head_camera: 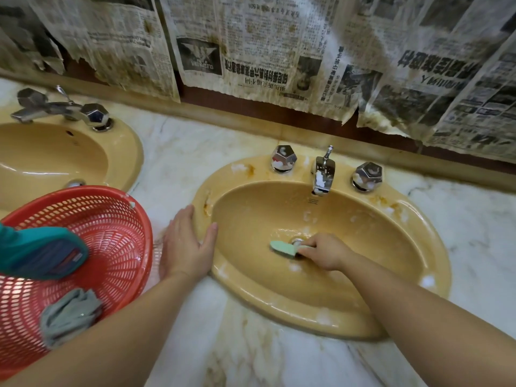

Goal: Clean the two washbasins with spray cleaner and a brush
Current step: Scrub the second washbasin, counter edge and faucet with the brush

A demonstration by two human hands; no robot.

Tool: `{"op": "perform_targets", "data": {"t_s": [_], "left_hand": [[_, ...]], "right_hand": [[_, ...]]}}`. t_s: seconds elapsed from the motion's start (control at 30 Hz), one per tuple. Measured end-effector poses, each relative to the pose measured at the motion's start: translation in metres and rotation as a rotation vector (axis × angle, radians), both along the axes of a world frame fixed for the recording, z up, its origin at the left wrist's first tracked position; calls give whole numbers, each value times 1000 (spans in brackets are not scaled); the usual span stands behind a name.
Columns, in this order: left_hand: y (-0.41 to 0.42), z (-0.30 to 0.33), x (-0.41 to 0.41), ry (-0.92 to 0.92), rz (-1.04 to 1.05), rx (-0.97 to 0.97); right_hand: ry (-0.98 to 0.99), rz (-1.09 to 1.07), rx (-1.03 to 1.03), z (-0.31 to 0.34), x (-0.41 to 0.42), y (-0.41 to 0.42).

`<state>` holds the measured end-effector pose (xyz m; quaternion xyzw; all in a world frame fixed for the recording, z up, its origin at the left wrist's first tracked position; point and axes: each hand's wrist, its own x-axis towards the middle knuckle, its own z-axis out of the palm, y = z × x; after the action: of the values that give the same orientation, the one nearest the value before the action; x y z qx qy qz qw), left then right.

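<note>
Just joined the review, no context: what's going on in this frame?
A person is scrubbing the right washbasin. The right hand grips a green brush at the drain; the left hand rests flat on the basin's left rim. Foam sits on the tap, knobs and rim. A red basket on the counter holds a teal bottle and a grey cloth. The left washbasin shows no foam.

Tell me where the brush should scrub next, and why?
Probably up the back wall toward the tap: the right hand holds the brush at the drain, and foam still sits above it in the right basin.
</note>
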<state>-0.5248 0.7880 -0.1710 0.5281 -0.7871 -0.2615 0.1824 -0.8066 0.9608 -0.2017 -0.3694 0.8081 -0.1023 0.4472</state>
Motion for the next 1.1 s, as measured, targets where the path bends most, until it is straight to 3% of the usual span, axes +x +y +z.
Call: {"op": "perform_targets", "data": {"t_s": [0.03, 0.1, 0.13, 0.23, 0.33, 0.37, 0.47, 0.6, 0.63, 0.7, 0.73, 0.83, 0.87, 0.9, 0.97, 1.0, 1.03, 1.1], "left_hand": [[0, 0, 0, -2, 1, -1], [0, 0, -1, -8, -2, -9], [0, -1, -1, -11, -5, -10], [-1, -1, -1, -17, -6, -16], [0, -1, -1, -18, -6, -23], [0, -1, -1, -17, -7, -25], [0, -1, -1, -19, -6, -27], [1, -2, 0, -24, -9, -26], [1, -2, 0, -27, -13, -23], [2, -2, 1, -41, -19, -19], [2, -2, 1, -50, -20, -16], [2, -3, 2, -66, -24, -5], [2, -3, 2, -69, -27, 1], [2, -3, 3, -69, -28, 3], [3, 0, 4, -62, -30, 6], [4, 1, 3, -58, -33, 4], [5, 1, 3, -57, -36, 2], [5, 2, 2, -52, -41, -5]], "right_hand": [[-28, 15, 41, 4, -2, 4], [-268, 41, 153, 7, 0, 12], [-275, 34, 164, 6, -1, 16], [-3, -12, 58, 6, -8, 22], [-254, 13, 194, 13, -10, 29], [-253, 13, 214, 17, -12, 30], [55, 14, 108, 16, -19, 35], [-346, -24, 250, 26, -10, 37], [-278, -34, 248, 27, -10, 37], [38, -10, 166, 24, -8, 38], [48, -13, 143, 24, -5, 39], [-404, -96, 145, 32, 14, 31], [-457, -116, 126, 37, 20, 28], [-407, -105, 111, 37, 24, 24], [-69, -28, 74, 34, 34, 17], [-28, -40, 49, 33, 41, 12], [-110, -64, 23, 30, 47, 7], [-459, -172, -37, 29, 61, -7]]}}
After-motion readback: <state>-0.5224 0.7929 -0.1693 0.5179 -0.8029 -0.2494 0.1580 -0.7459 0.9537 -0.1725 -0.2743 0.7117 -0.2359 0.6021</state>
